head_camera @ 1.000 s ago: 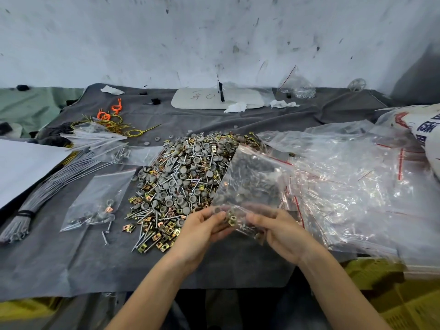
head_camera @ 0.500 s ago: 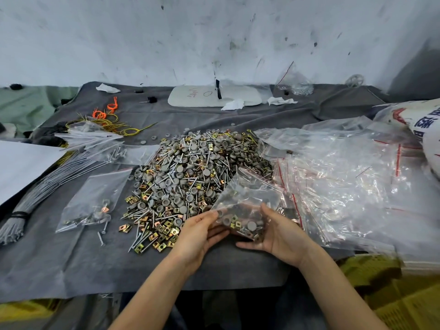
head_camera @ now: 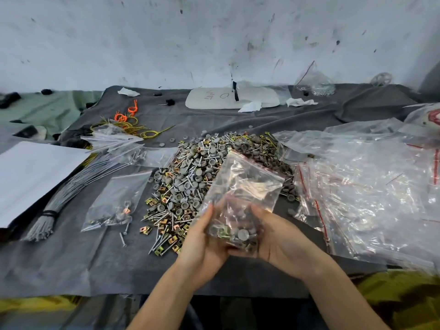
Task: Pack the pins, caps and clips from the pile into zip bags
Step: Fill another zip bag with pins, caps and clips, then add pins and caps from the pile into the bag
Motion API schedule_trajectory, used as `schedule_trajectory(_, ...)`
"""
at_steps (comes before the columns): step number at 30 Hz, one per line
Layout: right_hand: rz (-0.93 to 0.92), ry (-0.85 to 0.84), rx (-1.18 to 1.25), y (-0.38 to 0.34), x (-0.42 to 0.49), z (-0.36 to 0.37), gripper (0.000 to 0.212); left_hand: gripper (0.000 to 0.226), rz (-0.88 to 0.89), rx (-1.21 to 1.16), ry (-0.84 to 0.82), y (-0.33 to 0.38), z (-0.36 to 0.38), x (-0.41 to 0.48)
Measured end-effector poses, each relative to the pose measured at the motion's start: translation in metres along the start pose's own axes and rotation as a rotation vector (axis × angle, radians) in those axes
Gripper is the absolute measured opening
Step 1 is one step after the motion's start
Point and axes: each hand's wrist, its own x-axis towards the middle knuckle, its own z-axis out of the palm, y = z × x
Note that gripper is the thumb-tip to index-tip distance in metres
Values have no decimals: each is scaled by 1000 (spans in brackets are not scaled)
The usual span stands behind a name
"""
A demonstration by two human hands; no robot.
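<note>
Gripping a part-filled zip bag (head_camera: 240,201), left hand (head_camera: 204,246) and right hand (head_camera: 281,244) cup its bottom. Pile (head_camera: 202,177) lies just behind.

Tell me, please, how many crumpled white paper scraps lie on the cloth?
3 paper scraps: one back left, one before the white board, one right of it. The bags may hide more.

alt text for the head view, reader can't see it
The left hand and right hand hold a clear red-sealed zip bag partly filled with hardware over a grey cloth. Behind lies a pile of grey caps, silver pins and brass clips; empty clear bags heap at right.
</note>
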Motion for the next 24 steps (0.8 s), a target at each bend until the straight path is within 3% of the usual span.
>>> schedule_trajectory(4,-28,125,26,3,8,0,44,56,85,-167,16,35,-22,-6)
schedule_trajectory(7,-38,206,-17,3,5,-10,45,47,200,-156,67,74,-52,-9)
schedule_trajectory(9,-76,300,-72,0,5,-19,43,49,307,-109,200,105,-74,-7)
schedule_trajectory(11,-195,439,-169,-10,4,-29,34,38,362,4,376,135,-91,-2)
schedule_trajectory(13,-363,686,-436,-24,3,-43,18,19,433,225,582,155,-115,9)
schedule_trajectory(15,-500,973,-934,-41,5,-61,7,52,507,495,823,159,-147,17)
schedule_trajectory(16,-512,1078,-1188,-48,7,-72,9,68,508,645,921,158,-156,17)
schedule_trajectory(17,-445,1145,-1398,-54,11,-85,26,80,495,770,984,154,-159,17)
schedule_trajectory(19,-140,1185,-1594,-63,16,-111,55,85,605,866,969,136,-143,19)
schedule_trajectory(20,2,1186,-1638,-66,19,-120,56,83,726,899,918,121,-124,21)
schedule_trajectory(22,123,1154,-1733,-64,24,-134,41,82,937,1028,761,81,-76,24)
schedule_trajectory(24,80,1173,-1786,-56,27,-139,34,77,1081,1122,492,35,-27,27)
